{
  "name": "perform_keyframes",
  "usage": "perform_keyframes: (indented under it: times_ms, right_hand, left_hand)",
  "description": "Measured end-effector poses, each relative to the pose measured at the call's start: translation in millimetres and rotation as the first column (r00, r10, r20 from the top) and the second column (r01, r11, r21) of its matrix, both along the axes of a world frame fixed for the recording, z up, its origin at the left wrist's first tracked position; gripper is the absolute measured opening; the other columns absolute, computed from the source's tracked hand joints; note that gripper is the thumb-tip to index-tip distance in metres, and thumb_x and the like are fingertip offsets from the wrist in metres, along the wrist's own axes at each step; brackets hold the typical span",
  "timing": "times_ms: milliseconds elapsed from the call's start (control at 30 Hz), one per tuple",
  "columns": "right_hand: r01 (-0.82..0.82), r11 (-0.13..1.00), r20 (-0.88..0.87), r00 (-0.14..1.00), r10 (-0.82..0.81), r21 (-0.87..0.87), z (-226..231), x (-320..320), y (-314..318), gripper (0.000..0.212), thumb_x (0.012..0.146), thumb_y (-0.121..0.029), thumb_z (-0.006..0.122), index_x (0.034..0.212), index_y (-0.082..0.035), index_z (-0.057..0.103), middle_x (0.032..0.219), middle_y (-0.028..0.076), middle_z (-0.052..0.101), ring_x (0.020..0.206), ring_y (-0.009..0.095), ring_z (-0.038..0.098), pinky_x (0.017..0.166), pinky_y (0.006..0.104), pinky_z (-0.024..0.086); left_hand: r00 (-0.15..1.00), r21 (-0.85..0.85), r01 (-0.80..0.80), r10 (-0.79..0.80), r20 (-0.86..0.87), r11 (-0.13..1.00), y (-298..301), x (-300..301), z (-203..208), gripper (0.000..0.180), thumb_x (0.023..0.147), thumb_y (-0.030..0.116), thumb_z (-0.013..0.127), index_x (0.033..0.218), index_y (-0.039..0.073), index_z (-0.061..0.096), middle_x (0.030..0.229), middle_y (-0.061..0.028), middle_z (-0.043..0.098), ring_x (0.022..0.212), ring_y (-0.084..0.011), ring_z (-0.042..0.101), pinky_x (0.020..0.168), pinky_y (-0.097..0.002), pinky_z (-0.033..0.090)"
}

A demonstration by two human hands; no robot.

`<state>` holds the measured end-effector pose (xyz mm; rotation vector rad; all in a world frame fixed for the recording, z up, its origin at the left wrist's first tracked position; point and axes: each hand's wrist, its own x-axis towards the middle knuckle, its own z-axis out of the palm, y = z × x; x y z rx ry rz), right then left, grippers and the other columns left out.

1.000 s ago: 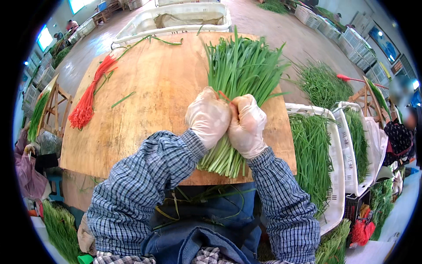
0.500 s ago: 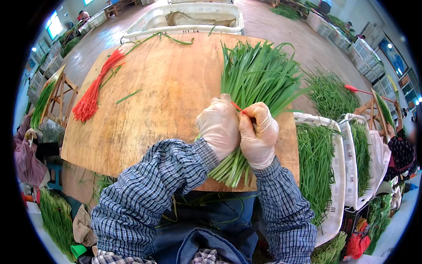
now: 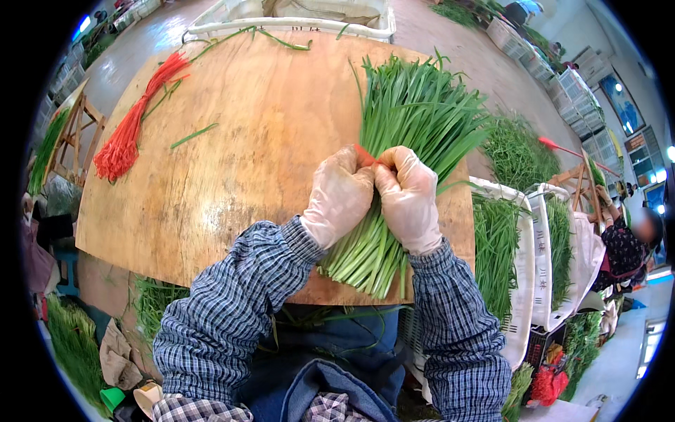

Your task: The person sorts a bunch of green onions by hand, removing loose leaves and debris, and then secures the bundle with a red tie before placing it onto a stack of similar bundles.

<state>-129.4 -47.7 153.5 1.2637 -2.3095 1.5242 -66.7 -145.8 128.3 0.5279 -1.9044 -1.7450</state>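
Note:
A thick bunch of garlic chives [image 3: 418, 105] lies on the right part of the wooden board, leaves spread away from me and pale stems toward me. A red tie [image 3: 363, 155] crosses the top of the bunch. My left hand [image 3: 336, 197], in a pale thin glove, is closed with the tie pinched in its fingers. Close beside it, my gloved right hand [image 3: 410, 204] is also closed at the tie, thumb and forefinger pressed together. The hands hide most of the tie and how far round the bunch it goes.
A bundle of red ties [image 3: 133, 126] and a loose green leaf [image 3: 195, 136] lie on the wooden board [image 3: 239, 176]. White crates of chives [image 3: 496, 253] stand at the right, and a white tub [image 3: 211, 24] beyond the board. A co-worker [image 3: 629, 243] sits far right.
My left hand has drawn back from its place across the bunch and now pinches the tie beside my right hand. More of the pale stems shows. The view has shifted slightly.

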Motion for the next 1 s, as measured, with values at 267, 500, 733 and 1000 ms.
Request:
perform_keyframes:
  times_ms: [267,500,733,1000]
  right_hand:
    - [0.026,0.969,-0.122,0.993,0.004,0.245,11,2,-8,0.008,0.076,-0.008,0.060,0.078,-0.001,0.056,0.077,0.017,0.057,0.071,0.035,0.058,0.062,0.0385,0.045]
    - [0.022,0.972,-0.121,0.993,0.007,0.233,7,6,-13,0.006,0.075,-0.006,0.060,0.077,-0.001,0.056,0.075,0.016,0.057,0.069,0.034,0.058,0.060,0.0379,0.045]
    - [-0.084,0.994,0.111,0.991,0.076,0.069,5,3,-11,0.006,0.076,-0.002,0.061,0.080,0.002,0.058,0.069,0.014,0.056,0.062,0.024,0.057,0.059,0.0302,0.044]
    - [-0.104,0.919,0.149,0.988,0.050,0.381,19,-5,-23,0.014,0.078,-0.013,0.059,0.082,0.000,0.060,0.075,0.018,0.060,0.070,0.031,0.060,0.064,0.0354,0.045]
  left_hand:
    - [0.987,0.447,0.045,-0.110,0.121,0.893,-25,18,35,0.010,0.080,0.001,0.052,0.086,0.002,0.060,0.072,-0.0017,0.056,0.059,-0.0070,0.049,0.054,-0.0208,0.041]
    - [1.000,0.351,0.008,-0.014,0.014,0.936,-25,18,1,0.004,0.081,0.002,0.057,0.084,0.001,0.060,0.073,-0.0022,0.059,0.064,-0.0090,0.053,0.060,-0.0221,0.045]
    - [0.990,-0.092,-0.142,0.141,-0.020,0.986,2,9,-10,0.008,0.082,0.003,0.055,0.086,-0.004,0.058,0.071,-0.0073,0.058,0.068,-0.0107,0.053,0.063,-0.0263,0.045]
    - [0.998,0.340,-0.066,0.065,0.012,0.938,-10,18,1,0.008,0.082,0.002,0.054,0.088,-0.002,0.060,0.076,-0.0052,0.061,0.070,-0.0113,0.054,0.063,-0.0243,0.045]
